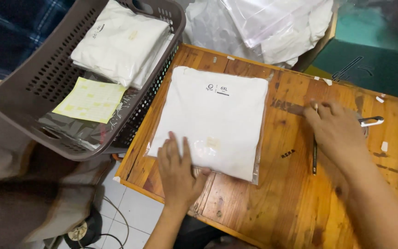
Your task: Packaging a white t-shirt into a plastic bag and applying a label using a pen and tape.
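The folded white garment sealed in a clear plastic bag lies flat on the worn orange-brown wooden surface, towards its 9 o'clock half. My left hand rests palm down on the bag's 6 o'clock edge, fingers spread and flat, pressing rather than gripping. At 3 o'clock from the bag, well apart from it, my right hand lies on the surface over a thin dark pencil; its fingers are loosely curled, and I cannot tell whether they have hold of it. A white clip pokes out just beyond that hand. At 10 o'clock from the bag a grey-brown perforated plastic basket overhangs the surface edge, holding another bagged white garment and a pale yellow printed sheet. At 12 o'clock, loose clear bags and white cloth are heaped.
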